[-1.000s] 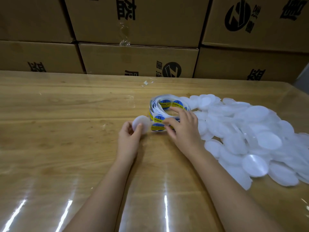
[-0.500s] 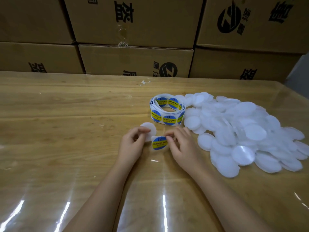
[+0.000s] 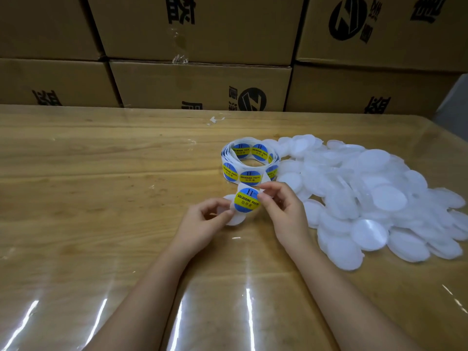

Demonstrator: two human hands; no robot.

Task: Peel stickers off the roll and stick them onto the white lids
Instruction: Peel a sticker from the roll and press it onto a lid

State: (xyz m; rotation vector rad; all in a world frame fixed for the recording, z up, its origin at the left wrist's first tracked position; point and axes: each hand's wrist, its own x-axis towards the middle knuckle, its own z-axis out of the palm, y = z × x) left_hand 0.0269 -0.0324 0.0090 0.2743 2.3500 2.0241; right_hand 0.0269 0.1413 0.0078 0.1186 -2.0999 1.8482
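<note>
A roll of blue-and-yellow round stickers (image 3: 249, 162) stands on the wooden table, its free end trailing toward me. My right hand (image 3: 283, 211) pinches one sticker (image 3: 247, 200) at that free end, lifted above the table and facing me. My left hand (image 3: 202, 224) holds a single white lid (image 3: 235, 219) by its edge, just below and behind the sticker. The sticker overlaps the lid from my view; I cannot tell whether they touch. A big heap of white lids (image 3: 374, 198) lies to the right of the roll.
Stacked brown cardboard boxes (image 3: 200, 87) line the far edge of the table (image 3: 88, 198), which is covered with glossy clear film. A small scrap of clear tape (image 3: 215, 120) lies behind the roll. The lid heap reaches toward the table's right edge.
My right hand left the roll, drawing a sticker out toward me, then raised it upright. The left hand brought the white lid in under it.
</note>
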